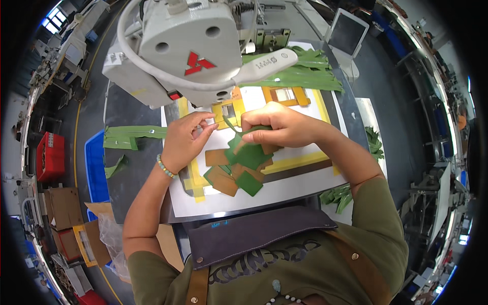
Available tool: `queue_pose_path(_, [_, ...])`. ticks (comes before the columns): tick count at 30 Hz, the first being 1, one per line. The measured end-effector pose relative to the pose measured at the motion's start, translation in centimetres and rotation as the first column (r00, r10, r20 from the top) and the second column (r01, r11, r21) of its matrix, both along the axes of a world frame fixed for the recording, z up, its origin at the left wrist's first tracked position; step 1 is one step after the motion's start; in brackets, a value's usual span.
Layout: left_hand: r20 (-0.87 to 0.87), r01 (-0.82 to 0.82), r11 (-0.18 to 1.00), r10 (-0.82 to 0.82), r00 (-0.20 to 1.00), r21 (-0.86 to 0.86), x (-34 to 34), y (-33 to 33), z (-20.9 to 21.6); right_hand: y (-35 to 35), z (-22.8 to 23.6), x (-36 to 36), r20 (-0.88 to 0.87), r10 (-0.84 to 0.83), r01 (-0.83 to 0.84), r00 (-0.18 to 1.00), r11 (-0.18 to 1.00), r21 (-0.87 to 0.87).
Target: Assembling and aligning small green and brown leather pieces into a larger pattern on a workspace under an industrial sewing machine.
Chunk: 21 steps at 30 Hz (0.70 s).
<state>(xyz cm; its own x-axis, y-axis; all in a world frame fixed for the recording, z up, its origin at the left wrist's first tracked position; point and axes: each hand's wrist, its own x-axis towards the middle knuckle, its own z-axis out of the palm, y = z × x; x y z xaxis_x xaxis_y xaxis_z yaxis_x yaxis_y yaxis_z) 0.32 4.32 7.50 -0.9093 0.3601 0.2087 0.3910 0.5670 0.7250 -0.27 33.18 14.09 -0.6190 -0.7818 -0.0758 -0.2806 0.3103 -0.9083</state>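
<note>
My right hand (279, 125) is closed, thumb against curled fingers, pinching a narrow green strip (231, 123) that sticks out to its left. Beneath it lies a loose pile of square green pieces (249, 184) and brown pieces (221, 182), overlapping at various angles; the hand hides part of the pile. My left hand (188, 138), with a beaded bracelet at the wrist, has thumb and forefinger drawn together at the left corner of a yellow frame (218, 109). Whatever thin thing lies between those fingertips is too small to make out.
A white sewing machine head (190, 40) overhangs the work, with a white cable and handle (269, 66). Green strips (305, 71) lie behind, another green strip (133, 132) at left. A second yellow frame (284, 95) sits on the yellow-taped white board (223, 206). Blue bin (95, 168) at left.
</note>
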Motion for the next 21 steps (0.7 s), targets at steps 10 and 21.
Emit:
queue_pose_path(10, [-0.44,0.204,0.954,-0.284,0.852,-0.219,1.9,1.1,-0.1,-2.0,-0.5,3.3,0.066,0.33,-0.32,0.942,0.939,-0.124])
queue_pose_path(21, [-0.416,0.295,0.954,-0.25,0.874,0.046,1.2,0.5,-0.9,-2.4,-7.3,-1.4,-0.7,-0.1,0.167,0.707,0.986,0.027])
